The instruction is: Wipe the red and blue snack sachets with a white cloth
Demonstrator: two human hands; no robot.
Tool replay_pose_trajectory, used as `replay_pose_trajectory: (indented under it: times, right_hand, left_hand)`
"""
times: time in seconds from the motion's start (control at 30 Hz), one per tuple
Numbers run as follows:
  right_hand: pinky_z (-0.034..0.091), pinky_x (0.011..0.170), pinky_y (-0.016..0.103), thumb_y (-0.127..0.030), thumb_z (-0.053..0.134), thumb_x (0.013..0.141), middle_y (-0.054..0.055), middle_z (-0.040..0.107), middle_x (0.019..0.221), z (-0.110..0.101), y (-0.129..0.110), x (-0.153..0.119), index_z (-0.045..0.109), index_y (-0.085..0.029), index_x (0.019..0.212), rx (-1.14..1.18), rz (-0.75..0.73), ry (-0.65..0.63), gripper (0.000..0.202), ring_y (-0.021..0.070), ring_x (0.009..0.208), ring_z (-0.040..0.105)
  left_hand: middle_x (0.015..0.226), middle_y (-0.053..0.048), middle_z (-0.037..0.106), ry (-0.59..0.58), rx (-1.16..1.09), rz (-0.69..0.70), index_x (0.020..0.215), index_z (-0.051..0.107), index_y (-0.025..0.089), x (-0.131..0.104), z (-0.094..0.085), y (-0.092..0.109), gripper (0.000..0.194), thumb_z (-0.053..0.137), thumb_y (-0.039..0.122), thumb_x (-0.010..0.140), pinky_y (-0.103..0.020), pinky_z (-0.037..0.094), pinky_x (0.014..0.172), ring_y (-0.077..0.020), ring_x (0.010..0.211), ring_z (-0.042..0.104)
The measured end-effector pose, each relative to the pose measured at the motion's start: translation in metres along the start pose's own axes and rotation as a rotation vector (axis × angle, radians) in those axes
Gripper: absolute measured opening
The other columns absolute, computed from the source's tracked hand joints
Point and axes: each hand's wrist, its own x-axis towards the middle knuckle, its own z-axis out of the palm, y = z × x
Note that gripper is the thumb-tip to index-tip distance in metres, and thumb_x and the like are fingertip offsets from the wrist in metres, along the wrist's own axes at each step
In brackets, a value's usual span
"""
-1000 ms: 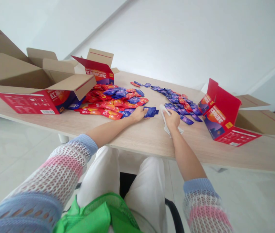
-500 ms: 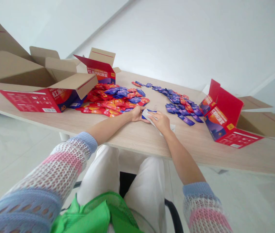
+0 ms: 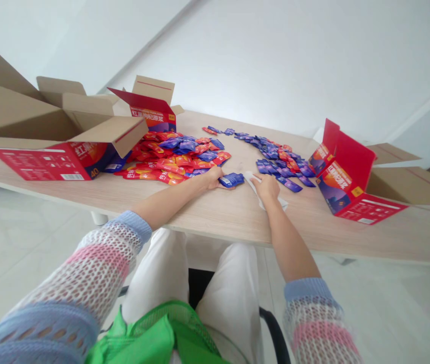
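Note:
My left hand (image 3: 214, 178) is closed on the end of a blue sachet (image 3: 231, 180), which lies flat across the fingers just above the table. To the right, my right hand (image 3: 266, 188) grips a white tissue (image 3: 251, 179); part of it hangs out below the palm. The tissue and the sachet are apart. Beside my left hand is a heap of red and blue sachets (image 3: 169, 161). Past my right hand, several mostly blue sachets (image 3: 275, 156) with a few red ones lie spread in a band.
An open carton (image 3: 44, 162) stands at the left, with a smaller red box (image 3: 153, 117) behind the heap. On the right is another open red box (image 3: 342, 184). The wooden table (image 3: 215, 217) meets a white wall at the back; its front edge is over my knees.
My right hand has moved right with the tissue, off the blue sachet, which now shows fully. My left hand still holds the sachet. The view has shifted slightly.

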Motion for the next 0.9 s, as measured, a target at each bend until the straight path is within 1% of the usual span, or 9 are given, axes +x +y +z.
replay_pose_trajectory:
  times: [0.1, 0.17, 0.3, 0.4, 0.47, 0.6, 0.73, 0.83, 0.9]
  right_hand:
    - [0.044, 0.085, 0.033, -0.049, 0.052, 0.087, 0.007, 0.068, 0.11, -0.002, -0.002, -0.003, 0.067, -0.029, 0.117, 0.173, -0.153, 0.087, 0.038, 0.0245, 0.1, 0.061]
    - [0.044, 0.084, 0.031, -0.05, 0.049, 0.089, 0.007, 0.068, 0.107, -0.001, -0.008, -0.007, 0.066, -0.027, 0.118, 0.271, -0.286, 0.081, 0.041, 0.0221, 0.095, 0.061]
    - [0.044, 0.079, 0.027, -0.05, 0.052, 0.088, 0.005, 0.069, 0.1, 0.001, -0.025, -0.018, 0.067, -0.028, 0.117, 0.293, -0.517, -0.097, 0.04, 0.0184, 0.087, 0.061]
    - [0.043, 0.079, 0.026, -0.051, 0.053, 0.087, 0.004, 0.068, 0.102, 0.002, -0.031, -0.021, 0.066, -0.032, 0.116, 0.178, -0.579, -0.206, 0.037, 0.0182, 0.089, 0.061]
    - [0.043, 0.08, 0.027, -0.053, 0.051, 0.088, 0.004, 0.068, 0.105, 0.001, -0.03, -0.021, 0.064, -0.034, 0.119, 0.101, -0.525, -0.207, 0.039, 0.0194, 0.094, 0.061]
    - [0.044, 0.08, 0.029, -0.058, 0.048, 0.087, 0.004, 0.068, 0.113, 0.0, -0.022, -0.016, 0.062, -0.037, 0.121, -0.012, -0.305, -0.176, 0.043, 0.0235, 0.102, 0.061]
    - [0.044, 0.08, 0.03, -0.059, 0.048, 0.086, 0.008, 0.067, 0.114, 0.001, -0.014, -0.01, 0.062, -0.035, 0.122, -0.104, -0.101, -0.188, 0.046, 0.0255, 0.105, 0.061]
    - [0.044, 0.082, 0.031, -0.056, 0.049, 0.086, 0.008, 0.066, 0.116, 0.001, -0.012, -0.007, 0.062, -0.034, 0.122, -0.131, -0.035, -0.187, 0.044, 0.0252, 0.107, 0.06]
    - [0.044, 0.083, 0.031, -0.054, 0.051, 0.086, 0.007, 0.066, 0.117, 0.001, -0.011, -0.006, 0.063, -0.034, 0.121, -0.122, -0.021, -0.169, 0.042, 0.0248, 0.108, 0.06]
  left_hand:
    - [0.091, -0.019, 0.067, -0.086, 0.07, -0.05, 0.113, 0.051, 0.0, -0.005, -0.005, 0.003, 0.042, 0.033, -0.003, 0.075, -0.041, 0.056, 0.074, -0.0254, 0.084, 0.068]
    - [0.091, -0.019, 0.067, -0.158, 0.099, -0.055, 0.109, 0.053, -0.001, -0.009, -0.009, 0.005, 0.039, 0.032, -0.005, 0.077, -0.038, 0.056, 0.076, -0.0242, 0.084, 0.068]
    - [0.086, -0.016, 0.069, -0.198, 0.153, -0.037, 0.108, 0.055, 0.0, -0.01, -0.013, 0.007, 0.037, 0.033, -0.007, 0.079, -0.038, 0.055, 0.079, -0.0215, 0.08, 0.069]
    - [0.085, -0.014, 0.07, -0.21, 0.174, -0.036, 0.11, 0.054, 0.002, -0.011, -0.013, 0.007, 0.035, 0.034, -0.003, 0.083, -0.039, 0.054, 0.083, -0.0207, 0.079, 0.069]
    - [0.086, -0.014, 0.069, -0.214, 0.17, -0.025, 0.112, 0.053, 0.004, -0.013, -0.012, 0.007, 0.034, 0.033, -0.002, 0.085, -0.042, 0.053, 0.084, -0.0206, 0.079, 0.069]
    - [0.091, -0.016, 0.067, -0.199, 0.168, -0.009, 0.114, 0.048, 0.004, -0.021, -0.008, 0.007, 0.032, 0.03, 0.001, 0.088, -0.046, 0.053, 0.084, -0.0222, 0.083, 0.069]
    - [0.092, -0.017, 0.066, -0.161, 0.189, 0.016, 0.114, 0.045, 0.003, -0.024, -0.004, 0.006, 0.03, 0.029, 0.001, 0.089, -0.043, 0.054, 0.083, -0.0226, 0.084, 0.069]
    - [0.092, -0.016, 0.066, -0.141, 0.199, 0.043, 0.118, 0.041, 0.005, -0.024, -0.002, 0.005, 0.03, 0.031, 0.003, 0.09, -0.041, 0.055, 0.08, -0.0225, 0.082, 0.07]
    - [0.094, -0.016, 0.066, -0.163, 0.215, 0.059, 0.122, 0.038, 0.008, -0.025, -0.003, 0.006, 0.03, 0.032, 0.007, 0.093, -0.042, 0.056, 0.079, -0.0231, 0.081, 0.07]
